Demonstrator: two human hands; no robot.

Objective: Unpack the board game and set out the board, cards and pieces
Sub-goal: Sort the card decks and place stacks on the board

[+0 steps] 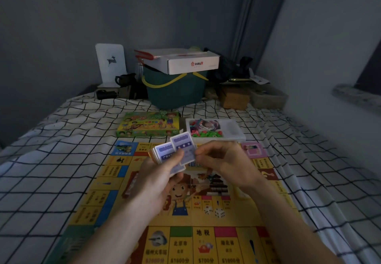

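Cards (pixel 165 153) sit stacked in left hand (pixel 158 183), fingers curled round the stack, above board (pixel 177 241) centre. Right hand (pixel 224 160) pinches one raised card (pixel 184 147). Piece tray (pixel 216 129) at 12 o'clock past the board; game box (pixel 147 124) at 11, on checked sheet (pixel 51 160).

Glossy paper board (pixel 181 232), cloth sheet (pixel 61 160), plastic tray (pixel 237 131).

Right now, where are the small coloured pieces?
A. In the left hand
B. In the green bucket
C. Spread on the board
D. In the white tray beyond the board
D: the coloured pieces lie heaped in the white tray beyond the board.
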